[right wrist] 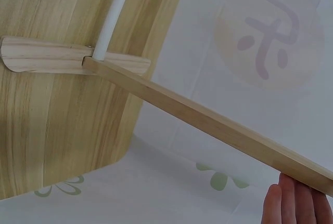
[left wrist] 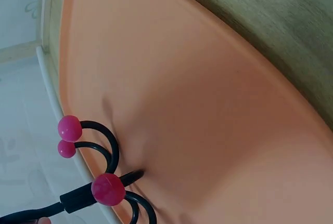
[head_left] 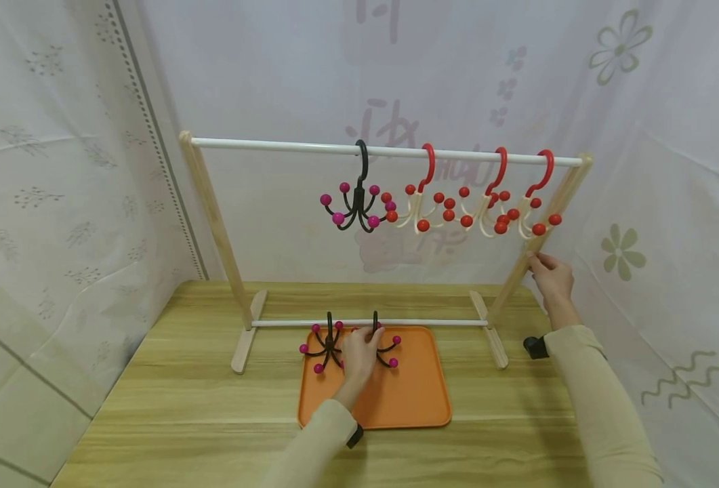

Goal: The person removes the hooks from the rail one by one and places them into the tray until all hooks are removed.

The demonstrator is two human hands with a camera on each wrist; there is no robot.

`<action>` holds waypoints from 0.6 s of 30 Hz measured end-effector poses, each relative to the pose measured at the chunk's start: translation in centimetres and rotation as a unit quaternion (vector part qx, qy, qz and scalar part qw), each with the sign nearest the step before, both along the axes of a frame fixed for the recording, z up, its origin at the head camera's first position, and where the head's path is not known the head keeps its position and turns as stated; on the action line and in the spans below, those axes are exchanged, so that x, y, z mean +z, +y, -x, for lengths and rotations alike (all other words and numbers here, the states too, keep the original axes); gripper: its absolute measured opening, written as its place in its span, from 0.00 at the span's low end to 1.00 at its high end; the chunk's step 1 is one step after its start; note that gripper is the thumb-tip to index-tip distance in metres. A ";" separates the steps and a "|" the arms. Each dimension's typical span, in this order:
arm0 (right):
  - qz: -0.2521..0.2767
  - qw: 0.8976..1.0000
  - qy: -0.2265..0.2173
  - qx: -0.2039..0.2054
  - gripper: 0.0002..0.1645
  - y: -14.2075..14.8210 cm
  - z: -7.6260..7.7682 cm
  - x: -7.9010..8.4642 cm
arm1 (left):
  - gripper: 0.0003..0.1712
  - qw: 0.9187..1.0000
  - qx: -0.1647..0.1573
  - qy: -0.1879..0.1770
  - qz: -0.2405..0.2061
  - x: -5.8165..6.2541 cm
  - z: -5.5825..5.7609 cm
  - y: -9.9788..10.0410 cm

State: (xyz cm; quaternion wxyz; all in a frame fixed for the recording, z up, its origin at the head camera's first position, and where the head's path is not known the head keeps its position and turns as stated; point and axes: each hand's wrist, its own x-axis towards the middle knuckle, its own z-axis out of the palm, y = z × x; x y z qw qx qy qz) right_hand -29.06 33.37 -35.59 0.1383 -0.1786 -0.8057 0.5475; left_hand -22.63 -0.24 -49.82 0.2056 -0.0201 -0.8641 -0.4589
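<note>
My left hand (head_left: 359, 356) pinches the dark neck of a black multi-arm hook hanger (head_left: 387, 351) with magenta ball tips, over the orange tray (head_left: 417, 379). In the left wrist view this hanger (left wrist: 83, 195) stands hook upward, a fingertip at its neck. A second black hanger (head_left: 329, 346) is beside it, at the tray's left side. My right hand (head_left: 552, 278) holds the right wooden post (head_left: 514, 285) of a rack, its fingers (right wrist: 296, 203) against the post in the right wrist view. On the rack's upper white rod (head_left: 274, 145) hang one black hanger (head_left: 359, 196) and three red-hooked cream hangers (head_left: 419, 203).
The rack's left post (head_left: 215, 224) and wooden feet (head_left: 249, 342) stand on a wood-grain table (head_left: 200, 407). A lower white rod (head_left: 450, 322) runs behind the tray's far edge. Patterned curtains (head_left: 72, 169) enclose the table at the back and sides.
</note>
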 end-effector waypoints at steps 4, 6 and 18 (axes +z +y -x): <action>-0.003 1.000 -0.003 0.001 0.38 0.0 0.0 0.0 | 0.16 1.000 -0.005 0.009 0.006 0.0 -0.2 -0.1; -0.004 1.000 -0.006 0.001 0.38 0.0 0.0 0.0 | 0.18 1.000 -0.008 0.006 0.003 0.2 -0.3 -0.3; 0.005 1.000 -0.001 0.003 0.38 -0.1 -0.1 0.2 | 0.17 0.991 -0.016 0.107 -0.079 7.1 2.1 -4.0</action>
